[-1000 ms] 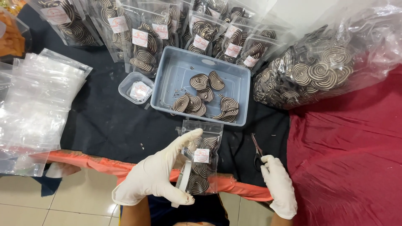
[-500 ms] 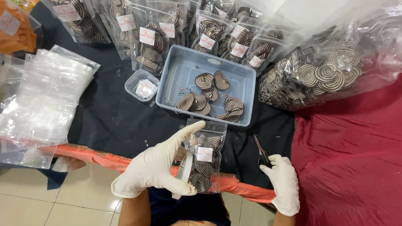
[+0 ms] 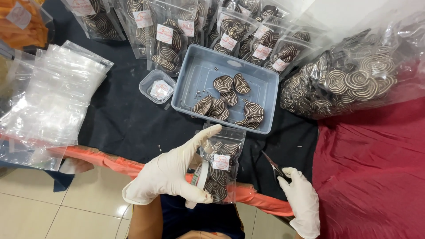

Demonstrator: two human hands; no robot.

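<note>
Left hand (image 3: 170, 175), white-gloved, closed around the lower left side of a small clear pouch (image 3: 220, 163) of spiral cookies, forefinger stretched up along the pouch's left edge, thumb pressing near the bottom; a roll of tape (image 3: 200, 182) is caught between this hand and the pouch. Right hand (image 3: 301, 201), also gloved, curled shut on the handles of dark scissors (image 3: 272, 167), whose blades point up and left, just right of the pouch and apart from it. Items in view, largest first: black cloth (image 3: 124, 119) covering the table top, with an orange strip (image 3: 110, 158) along its near edge; red cloth (image 3: 376, 172) filling the right side; large clear bag (image 3: 354, 79) of brown-and-cream spiral cookies at upper right, slumped against the tray's right end; stack of empty clear zip pouches (image 3: 53, 102) at left, overhanging the table edge; row of filled, labelled pouches (image 3: 212, 26) standing along the far side behind the tray; grey rectangular tray (image 3: 199, 71) at centre, holding about a dozen loose spiral cookies (image 3: 228, 99) gathered toward its near half, with crumbs on its floor; the held pouch, upright just in front of the tray's near wall, bearing a small square label (image 3: 221, 162) on its face and lying over the table's near edge; small clear square tub (image 3: 157, 86) with labels inside, touching the tray's left wall; orange-filled packet (image 3: 22, 24), partly cut off at the upper left corner. Tiled floor (image 3: 53, 212) shows below the table edge.
</note>
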